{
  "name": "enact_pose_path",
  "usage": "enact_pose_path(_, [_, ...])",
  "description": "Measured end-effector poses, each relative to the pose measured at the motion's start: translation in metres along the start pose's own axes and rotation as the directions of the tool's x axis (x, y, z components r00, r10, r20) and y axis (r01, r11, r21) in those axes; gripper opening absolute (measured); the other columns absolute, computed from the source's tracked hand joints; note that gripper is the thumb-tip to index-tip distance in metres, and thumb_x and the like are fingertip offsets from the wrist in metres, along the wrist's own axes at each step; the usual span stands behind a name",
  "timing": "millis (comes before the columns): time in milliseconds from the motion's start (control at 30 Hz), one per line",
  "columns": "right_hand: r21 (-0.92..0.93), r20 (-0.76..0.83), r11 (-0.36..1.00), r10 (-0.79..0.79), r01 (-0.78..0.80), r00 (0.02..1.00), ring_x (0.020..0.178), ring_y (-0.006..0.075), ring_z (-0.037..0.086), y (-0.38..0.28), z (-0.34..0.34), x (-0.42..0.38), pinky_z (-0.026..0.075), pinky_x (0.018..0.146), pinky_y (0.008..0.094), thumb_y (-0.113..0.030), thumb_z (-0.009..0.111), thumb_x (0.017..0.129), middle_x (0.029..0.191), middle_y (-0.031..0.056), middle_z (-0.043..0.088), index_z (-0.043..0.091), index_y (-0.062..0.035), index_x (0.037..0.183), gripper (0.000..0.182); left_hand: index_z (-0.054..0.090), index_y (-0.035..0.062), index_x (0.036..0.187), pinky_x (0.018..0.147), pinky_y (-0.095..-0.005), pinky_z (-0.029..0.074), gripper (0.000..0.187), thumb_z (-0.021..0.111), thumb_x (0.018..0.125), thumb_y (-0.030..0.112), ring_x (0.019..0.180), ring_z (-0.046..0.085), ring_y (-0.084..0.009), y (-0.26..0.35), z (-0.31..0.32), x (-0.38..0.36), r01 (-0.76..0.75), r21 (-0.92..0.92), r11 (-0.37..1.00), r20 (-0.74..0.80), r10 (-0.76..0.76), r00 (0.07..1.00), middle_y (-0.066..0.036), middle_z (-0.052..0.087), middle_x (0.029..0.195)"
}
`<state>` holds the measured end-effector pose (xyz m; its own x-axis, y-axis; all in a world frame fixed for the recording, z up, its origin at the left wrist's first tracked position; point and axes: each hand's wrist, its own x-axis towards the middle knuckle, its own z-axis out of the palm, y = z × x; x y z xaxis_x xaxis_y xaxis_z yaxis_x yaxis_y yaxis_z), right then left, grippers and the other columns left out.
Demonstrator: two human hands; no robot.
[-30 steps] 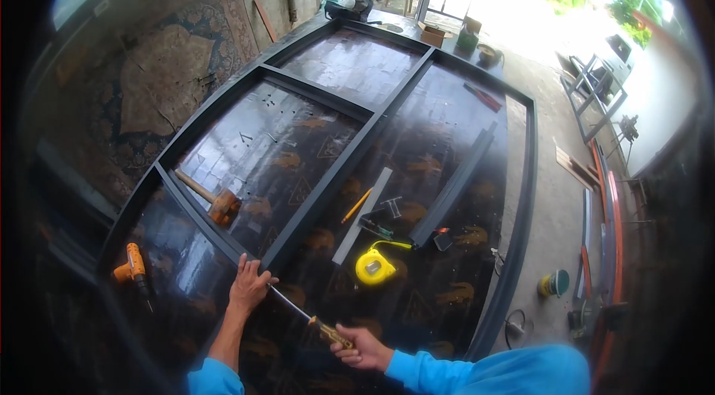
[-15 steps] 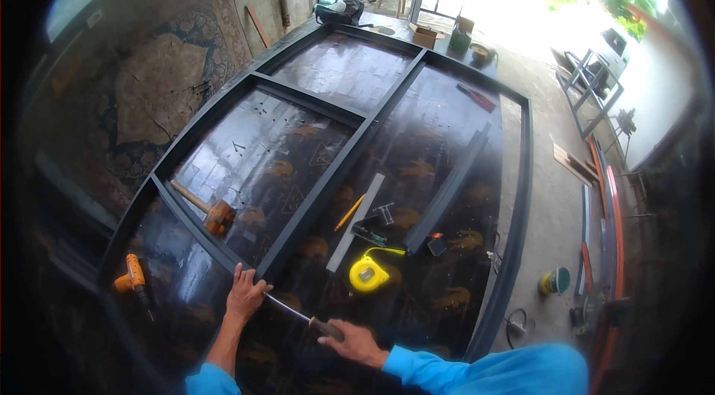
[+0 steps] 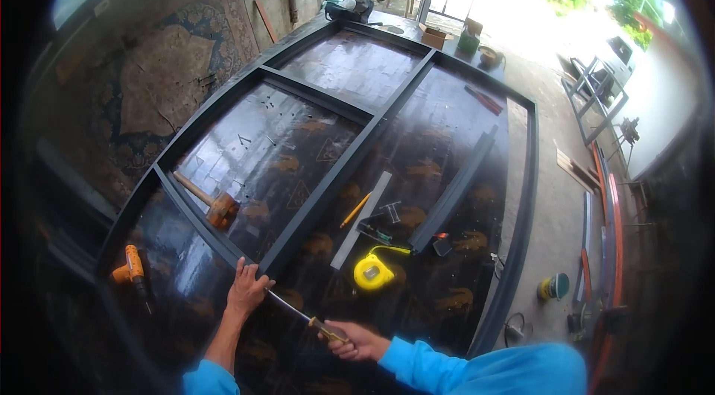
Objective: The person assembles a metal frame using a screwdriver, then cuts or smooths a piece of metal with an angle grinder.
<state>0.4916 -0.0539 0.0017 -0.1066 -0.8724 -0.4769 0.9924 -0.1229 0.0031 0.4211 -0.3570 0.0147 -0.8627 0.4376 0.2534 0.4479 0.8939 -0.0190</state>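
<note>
A screwdriver (image 3: pixel 289 305) with a long metal shaft lies in my right hand (image 3: pixel 354 340), whose fingers are wrapped round its handle. Its shaft slants up and left to the joint where a short crossbar (image 3: pixel 199 221) meets the long middle bar of the dark metal frame (image 3: pixel 328 185). At that joint my left hand (image 3: pixel 244 291) grips the frame, fingertips on the metal and thumb close to the shaft. The screwdriver's tip and any screw there are hidden by the left hand.
On the dark board lie a mallet (image 3: pixel 221 212), an orange drill (image 3: pixel 134 267), a yellow tape measure (image 3: pixel 372 273), a pencil (image 3: pixel 356 210), a flat metal strip (image 3: pixel 363 220) and a loose dark profile (image 3: pixel 456 190). A tin (image 3: pixel 553 288) stands on the floor at right.
My right hand has turned with the screwdriver handle, so more of its yellowish stripes show. My left hand stays at the joint. The whole view has shifted slightly.
</note>
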Motion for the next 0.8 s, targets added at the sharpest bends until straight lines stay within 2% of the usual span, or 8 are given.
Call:
enact_pose_path(67, [0.041, -0.076, 0.999, -0.005, 0.009, 0.997, 0.038, 0.0037, 0.039, 0.003, 0.011, 0.004, 0.025, 0.033, 0.0162, -0.051, 0.043, 0.097, 0.066, 0.0016, 0.055, 0.057, -0.008, 0.089, 0.046, 0.062, 0.0094, 0.078, 0.111, -0.0502, 0.026, 0.018, 0.072, 0.078, 0.024, 0.1, 0.055, -0.029, 0.0, 0.001, 0.006, -0.022, -0.012, 1.0, -0.037, 0.021, 0.999, -0.015, 0.053, 0.098])
enact_pose_path(133, [-0.335, -0.353, 0.941, -0.166, 0.041, 0.921, 0.044, 0.01, 0.05, 0.008, 0.024, -0.003, 0.036, 0.036, 0.0237, -0.053, 0.045, 0.095, 0.068, 0.0042, 0.058, 0.057, -0.0065, 0.102, 0.048, 0.062, 0.0093, 0.078, 0.111, -0.0499, 0.026, 0.019, 0.073, 0.077, 0.025, 0.099, 0.056, -0.0288, 0.001, -0.003, 0.001, 0.0, 0.004, 1.0, -0.014, 0.0, 1.0, -0.015, 0.053, 0.097])
enact_pose_path(167, [-0.889, -0.18, 0.404, -0.739, 0.214, 0.649, 0.051, 0.0162, 0.056, 0.012, 0.026, -0.005, 0.042, 0.043, 0.0276, -0.054, 0.048, 0.093, 0.07, 0.0077, 0.061, 0.058, -0.0058, 0.106, 0.051, 0.062, 0.0093, 0.078, 0.111, -0.0499, 0.026, 0.019, 0.073, 0.077, 0.025, 0.099, 0.056, -0.0288, 0.002, -0.003, 0.003, -0.004, 0.005, 1.0, -0.017, 0.005, 1.0, -0.015, 0.053, 0.097])
enact_pose_path(200, [-0.932, 0.349, -0.361, -0.892, 0.012, 0.288, 0.057, 0.0224, 0.062, 0.014, 0.03, -0.007, 0.049, 0.049, 0.0315, -0.055, 0.051, 0.091, 0.073, 0.0113, 0.063, 0.059, -0.0051, 0.11, 0.054, 0.062, 0.0095, 0.078, 0.111, -0.0496, 0.026, 0.019, 0.073, 0.077, 0.024, 0.099, 0.056, -0.0289, 0.002, -0.004, 0.002, -0.002, -0.008, 1.0, -0.02, 0.001, 1.0, -0.015, 0.053, 0.097])
enact_pose_path(233, [-0.969, 0.16, -0.23, -0.863, -0.09, 0.478, 0.072, 0.0322, 0.066, 0.015, 0.037, -0.016, 0.053, 0.067, 0.0381, -0.054, 0.056, 0.088, 0.079, 0.0166, 0.067, 0.062, -0.0038, 0.113, 0.056, 0.062, 0.0097, 0.078, 0.111, -0.0494, 0.026, 0.018, 0.073, 0.077, 0.024, 0.098, 0.056, -0.029, 0.002, -0.005, 0.002, 0.007, -0.017, 1.0, -0.027, -0.008, 1.0, -0.016, 0.054, 0.097])
enact_pose_path(433, [-0.922, -0.268, 0.386, -0.682, 0.023, 0.68, 0.076, 0.0334, 0.067, -0.013, 0.047, -0.012, 0.052, 0.072, 0.0383, -0.047, 0.058, 0.09, 0.086, 0.0175, 0.069, 0.066, -0.0034, 0.109, 0.048, 0.062, 0.0111, 0.077, 0.112, -0.049, 0.026, 0.018, 0.074, 0.076, 0.025, 0.097, 0.057, -0.0283, -0.004, 0.002, 0.009, 0.003, -0.009, 1.0, -0.05, -0.004, 0.999, -0.014, 0.054, 0.097])
enact_pose_path(533, [-0.996, -0.053, 0.085, -0.848, 0.038, 0.528, 0.076, 0.0298, 0.066, 0.001, 0.049, -0.034, 0.05, 0.071, 0.0359, -0.042, 0.058, 0.09, 0.083, 0.0158, 0.067, 0.065, -0.0089, 0.109, 0.039, 0.063, 0.0119, 0.078, 0.112, -0.0491, 0.026, 0.019, 0.075, 0.074, 0.026, 0.102, 0.056, -0.0261, -0.004, 0.004, 0.001, 0.002, -0.041, 0.999, -0.067, -0.005, 0.998, -0.013, 0.054, 0.1])
enact_pose_path(800, [-0.957, 0.045, 0.091, -0.892, 0.276, 0.45, 0.073, 0.0121, 0.057, 0.021, 0.02, -0.003, 0.046, 0.067, 0.0265, -0.019, 0.063, 0.091, 0.085, 0.0073, 0.062, 0.06, -0.0015, 0.113, 0.028, 0.06, 0.0058, 0.079, 0.115, -0.0492, 0.02, 0.055, 0.079, 0.06, 0.054, 0.111, 0.052, -0.032, -0.006, -0.011, 0.004, 0.029, -0.126, 0.992, 0.044, -0.023, 0.999, -0.019, 0.055, 0.107])
